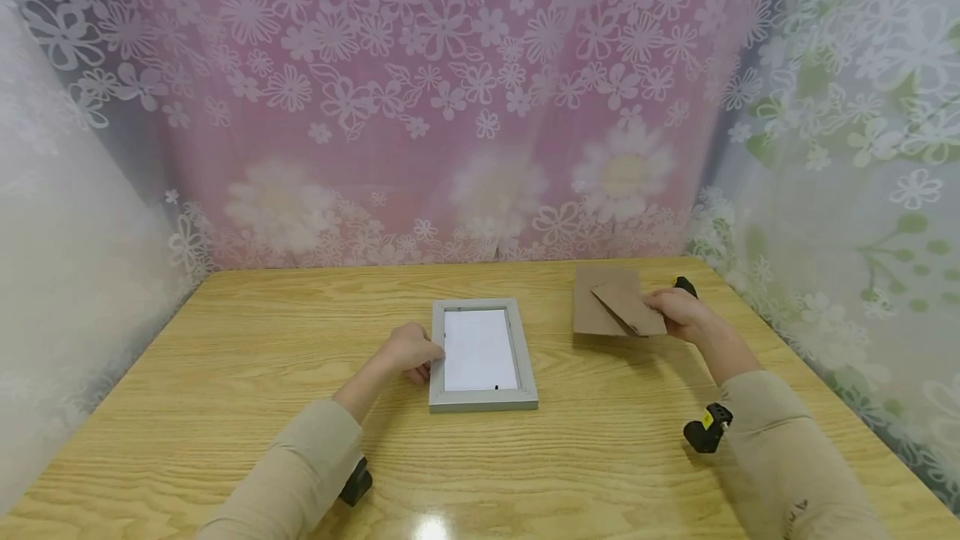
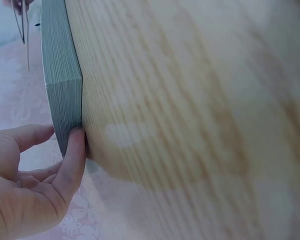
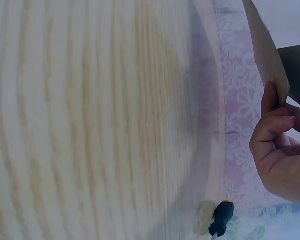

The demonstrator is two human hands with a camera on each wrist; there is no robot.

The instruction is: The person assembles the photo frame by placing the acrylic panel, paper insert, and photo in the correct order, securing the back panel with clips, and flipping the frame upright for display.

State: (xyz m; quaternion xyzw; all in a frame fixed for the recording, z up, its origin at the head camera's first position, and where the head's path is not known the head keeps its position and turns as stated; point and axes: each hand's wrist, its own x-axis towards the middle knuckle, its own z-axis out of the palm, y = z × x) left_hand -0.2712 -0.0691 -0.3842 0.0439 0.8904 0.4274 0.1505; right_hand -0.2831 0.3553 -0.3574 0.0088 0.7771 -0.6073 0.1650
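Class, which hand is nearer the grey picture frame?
Left: the left hand pinches the left side of the picture frame; the right hand holds cardboard beyond its right side.

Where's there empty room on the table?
Bare table lies left of the left hand, and in front of the grey frame, between the sleeves. It's crowded at the far right: the right hand holds a brown board near a black-handled tool.

Left arm and right arm reach forward apart, left fingers and right fingers both pinching.
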